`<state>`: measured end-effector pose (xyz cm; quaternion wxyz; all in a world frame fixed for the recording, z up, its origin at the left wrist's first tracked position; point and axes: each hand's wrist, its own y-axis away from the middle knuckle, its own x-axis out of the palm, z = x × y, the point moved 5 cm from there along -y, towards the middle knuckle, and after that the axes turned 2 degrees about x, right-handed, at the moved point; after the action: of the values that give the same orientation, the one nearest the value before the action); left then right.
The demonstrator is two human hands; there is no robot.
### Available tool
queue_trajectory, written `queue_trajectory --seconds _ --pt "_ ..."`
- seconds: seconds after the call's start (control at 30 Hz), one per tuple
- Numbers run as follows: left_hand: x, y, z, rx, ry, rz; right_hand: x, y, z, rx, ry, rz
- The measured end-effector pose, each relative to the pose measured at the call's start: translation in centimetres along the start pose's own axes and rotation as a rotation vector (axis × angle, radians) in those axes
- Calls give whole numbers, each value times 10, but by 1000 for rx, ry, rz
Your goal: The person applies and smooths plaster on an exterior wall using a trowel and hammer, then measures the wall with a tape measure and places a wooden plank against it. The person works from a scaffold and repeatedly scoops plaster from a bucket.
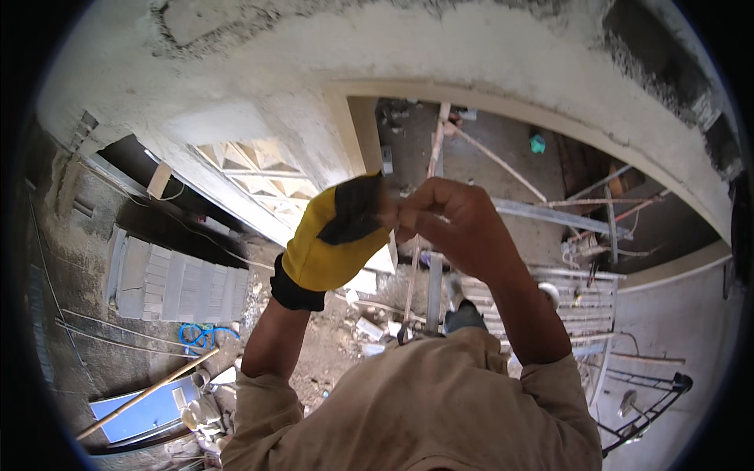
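- Tan shirt (440, 400) spreads across 6 o'clock in the head view, nearest the camera, its short sleeves reaching to the elbows.
- Left hand (334, 235) is just off centre toward 9 o'clock, inside a yellow glove (302, 255) with a dark patch and a black cuff around the wrist; I cannot tell how its fingers are set.
- Right hand (463, 228), bare, lies toward 3 o'clock from the glove, its fingers bent and drawn inward at the glove's front end; blur hides whether they grasp the glove or something else.
- At 12 o'clock, a pale, rough-edged wall (275, 71) curves above both hands.
- At 10 o'clock, beyond the glove, is a light panel (263, 169) with a raised diamond pattern.
- Near 9 o'clock is a row of grey slabs (181, 282).
- Toward 8 o'clock lie a coiled blue hose (204, 337) and, farther out, a blue board (145, 412) with a wooden pole (153, 391) across it.
- At 2 o'clock, a small green item (537, 144) rests on the ground.
- At 4 o'clock are wooden slats (565, 306) and, farther out, a black metal frame (640, 424).
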<state>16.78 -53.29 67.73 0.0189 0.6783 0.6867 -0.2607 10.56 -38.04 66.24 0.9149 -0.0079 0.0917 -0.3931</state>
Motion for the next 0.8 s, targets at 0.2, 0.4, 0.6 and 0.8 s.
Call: queue_trajectory --seconds 0.2,0.4,0.6,0.8 --pt "-19 3 -9 312 -346 -112 6 -17 36 -534 536 -93" --pt "-4 -9 -26 383 -514 66 -4 -20 27 -438 454 9" --pt "-11 -19 -25 404 -605 256 -3 -7 17 -219 444 42" --pt "-22 -16 -2 -21 229 -1 -10 -15 23 -70 54 2"
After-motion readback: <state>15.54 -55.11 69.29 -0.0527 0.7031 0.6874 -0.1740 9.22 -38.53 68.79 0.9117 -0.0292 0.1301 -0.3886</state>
